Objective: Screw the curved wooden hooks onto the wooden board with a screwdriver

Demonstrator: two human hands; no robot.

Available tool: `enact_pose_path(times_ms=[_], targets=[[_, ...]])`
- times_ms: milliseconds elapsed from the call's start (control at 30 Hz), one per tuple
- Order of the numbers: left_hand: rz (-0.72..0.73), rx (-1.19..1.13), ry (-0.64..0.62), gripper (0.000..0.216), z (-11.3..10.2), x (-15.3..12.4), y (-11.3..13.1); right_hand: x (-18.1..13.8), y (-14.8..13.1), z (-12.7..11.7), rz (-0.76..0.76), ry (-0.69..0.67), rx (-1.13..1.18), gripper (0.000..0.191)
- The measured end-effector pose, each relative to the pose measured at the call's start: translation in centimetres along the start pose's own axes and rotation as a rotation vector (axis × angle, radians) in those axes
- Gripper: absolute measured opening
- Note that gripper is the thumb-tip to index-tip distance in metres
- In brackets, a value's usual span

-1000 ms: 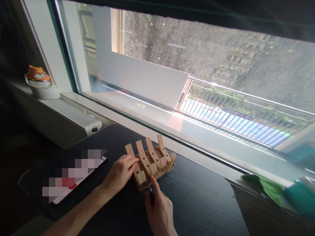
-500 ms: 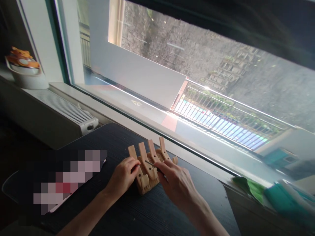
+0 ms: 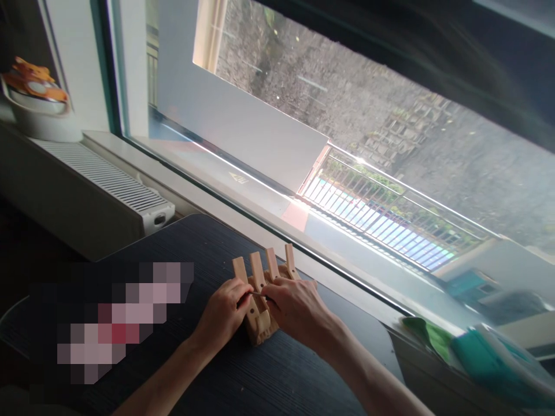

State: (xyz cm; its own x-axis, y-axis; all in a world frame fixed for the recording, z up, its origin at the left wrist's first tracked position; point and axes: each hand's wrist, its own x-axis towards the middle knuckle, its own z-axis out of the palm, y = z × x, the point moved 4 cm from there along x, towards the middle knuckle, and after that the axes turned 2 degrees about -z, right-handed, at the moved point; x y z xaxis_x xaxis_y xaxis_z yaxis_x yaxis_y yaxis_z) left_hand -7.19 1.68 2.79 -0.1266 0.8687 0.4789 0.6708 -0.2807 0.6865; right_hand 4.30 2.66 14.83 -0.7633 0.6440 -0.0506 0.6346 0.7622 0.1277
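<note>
On the dark table stands a pale wooden rack (image 3: 263, 329) with several angled upright arms, each with dark holes or screw heads. My left hand (image 3: 225, 307) is closed in a pinch at the rack's left arm; what its fingertips hold is too small to make out. Over the middle of the rack my right hand (image 3: 295, 301) is closed around a screwdriver-like tool, its thin metal shaft (image 3: 257, 294) pointing left. The shaft's tip meets the fingertips of my left hand. My right hand hides the tool's handle and part of the rack.
The dark table (image 3: 243, 384) runs up to a window sill. A pixelated pinkish item (image 3: 134, 312) lies on its left. Beyond are a radiator (image 3: 108, 173), a white pot with an orange figure (image 3: 34, 84), a green cloth (image 3: 427, 335) and a teal container (image 3: 489, 358).
My right hand has moved left, bringing the shaft's tip to my left fingertips. The whole view has shifted slightly, and the rack appears a little to the right.
</note>
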Motion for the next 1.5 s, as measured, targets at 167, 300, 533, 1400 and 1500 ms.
enact_pose_path(times_ms=[167,300,533,1400,1500], targets=[[-0.001,-0.003,0.006,0.017,0.0,-0.1,0.0,0.4,-0.1,0.1,-0.024,-0.029,-0.005,0.016],[-0.007,0.004,0.020,0.017,0.1,-0.1,-0.2,0.8,-0.1,-0.3,-0.080,-0.097,-0.009,0.016],[-0.056,0.068,0.029,0.015,0.2,-0.4,-0.8,1.9,0.0,-1.1,-0.122,-0.195,0.001,0.017],[0.025,0.012,0.095,0.021,0.4,-0.6,-0.9,6.0,-1.4,-3.7,-0.088,-0.424,-0.088,0.028],[0.019,0.008,0.099,0.020,0.4,-0.6,-0.9,5.4,-2.0,-3.7,-0.213,-0.386,-0.126,0.022]])
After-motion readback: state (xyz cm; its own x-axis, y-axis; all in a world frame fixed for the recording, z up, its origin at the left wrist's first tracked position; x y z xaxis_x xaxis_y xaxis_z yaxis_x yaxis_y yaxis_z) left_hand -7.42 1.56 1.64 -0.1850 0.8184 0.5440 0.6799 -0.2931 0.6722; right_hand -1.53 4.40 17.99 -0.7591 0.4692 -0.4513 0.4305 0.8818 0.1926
